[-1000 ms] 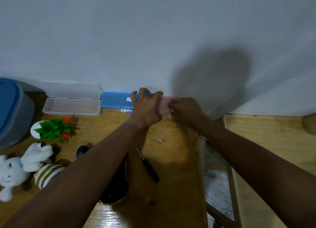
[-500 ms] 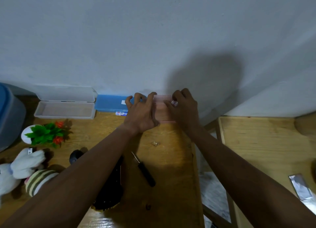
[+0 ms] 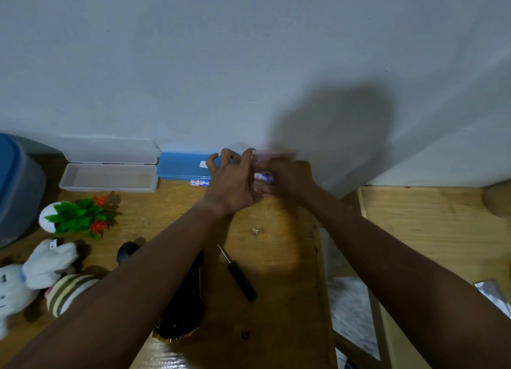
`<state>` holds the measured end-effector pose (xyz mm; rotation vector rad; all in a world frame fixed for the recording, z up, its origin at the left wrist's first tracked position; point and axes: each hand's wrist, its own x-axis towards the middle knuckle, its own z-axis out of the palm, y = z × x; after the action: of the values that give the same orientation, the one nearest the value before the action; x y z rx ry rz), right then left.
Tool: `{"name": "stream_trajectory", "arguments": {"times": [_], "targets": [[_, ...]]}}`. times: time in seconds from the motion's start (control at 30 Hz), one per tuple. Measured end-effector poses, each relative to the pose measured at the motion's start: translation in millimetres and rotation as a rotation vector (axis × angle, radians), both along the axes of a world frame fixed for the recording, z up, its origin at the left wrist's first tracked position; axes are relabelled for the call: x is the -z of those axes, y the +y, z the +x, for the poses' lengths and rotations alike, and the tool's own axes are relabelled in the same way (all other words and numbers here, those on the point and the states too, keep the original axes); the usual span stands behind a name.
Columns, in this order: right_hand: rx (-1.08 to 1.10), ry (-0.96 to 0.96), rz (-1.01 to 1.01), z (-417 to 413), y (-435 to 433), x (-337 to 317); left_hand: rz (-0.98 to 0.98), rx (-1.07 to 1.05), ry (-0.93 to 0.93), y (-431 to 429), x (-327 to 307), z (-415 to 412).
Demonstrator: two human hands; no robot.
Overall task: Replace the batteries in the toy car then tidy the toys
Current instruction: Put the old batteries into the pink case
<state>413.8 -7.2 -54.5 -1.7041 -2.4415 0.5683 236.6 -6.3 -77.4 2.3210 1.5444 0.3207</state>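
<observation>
Pale wall (image 3: 249,64) behind wooden table (image 3: 279,272); second wooden surface (image 3: 431,230) right; dim light.

Grainy wooden table (image 3: 276,272), translucent plastic box (image 3: 107,176), fuzzy cloth rabbit (image 3: 33,274)

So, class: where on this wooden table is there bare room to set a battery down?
Free: the table between screwdriver and right edge, past the tiny screw. Crowded: the left, with plush rabbit, potted plant and toy car.
</observation>
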Motion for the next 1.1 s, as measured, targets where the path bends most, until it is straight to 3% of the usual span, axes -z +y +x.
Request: {"name": "stream_trajectory", "arguments": {"times": [0.23, 0.4, 0.53, 0.67, 0.83, 1.1], "targets": [[0.031, 0.138, 0.121, 9, -17, 7, 0.006, 0.003, -0.004, -2, -1, -2], [0.218, 0.137, 0.599, 21, -40, -1, 0.025, -0.011, -0.014, -7, -5, -1], [0.212, -0.003, 0.421, 28, -40, 4, 0.013, -0.01, -0.006, -11, -12, 1], [0.139, -0.021, 0.239, 33, -48, 23, 0.088, -0.002, 0.011, -19, -17, -2], [0.145, -0.056, 0.243, 32, -53, 34, 0.172, 0.008, 0.092, -25, -16, -6], [0.175, -0.078, 0.286, 21, -46, 27, 0.109, -0.028, 0.095, -19, -25, -1]]}}
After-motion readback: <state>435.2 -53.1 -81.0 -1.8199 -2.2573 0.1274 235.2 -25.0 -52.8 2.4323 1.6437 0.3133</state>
